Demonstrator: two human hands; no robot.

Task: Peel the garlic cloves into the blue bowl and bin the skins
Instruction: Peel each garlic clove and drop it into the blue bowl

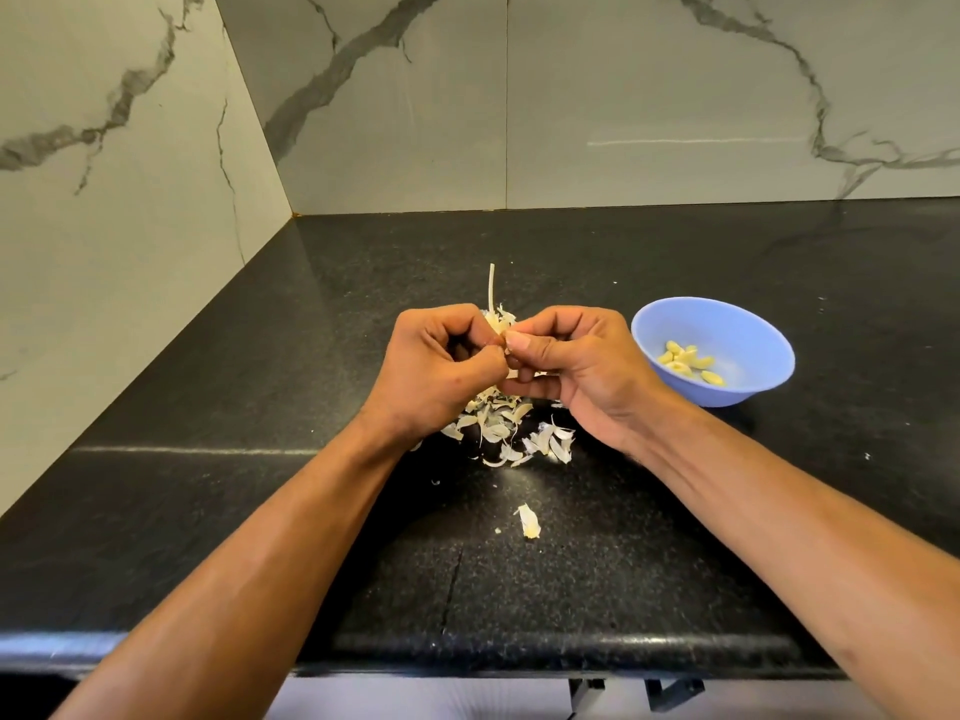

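Counter: a black stone worktop [649,511], polished and finely speckled, with a rounded front edge and a thin crack running from its middle toward the 6 o'clock edge.
Walls: glossy pale slabs [623,96] veined in grey like marble, meeting in a corner at about 10 o'clock.
Left hand: the left hand [441,368] is curled tight, thumb and fingertips pressed together on something small at the frame's centre; the item itself is hidden by the fingers, so I cannot tell if it is a clove or only skin.
Right hand: the right hand [576,363] is likewise curled, its thumb and forefinger pinching at the same spot, touching the left hand's fingertips.
Skins: a loose heap of garlic skins [506,433], papery, off-white, curled and flaky, lies on the counter directly under and just toward 6 o'clock of the hands.
Stem: a thin, dry, pale garlic stalk [491,285] sticks up behind the hands at 12 o'clock, with more flaky skin at its base.
Stray piece: a single cream-coloured scrap [529,521] lies apart from the heap, further toward 6 o'clock.
Bowl: a smooth, round blue bowl [753,324], plastic-looking, sits at 3 o'clock, just beside the right hand without touching it.
Bowl contents: a small cluster of peeled cloves [688,362], glossy, pale yellow and crescent-shaped, rests on its bottom.
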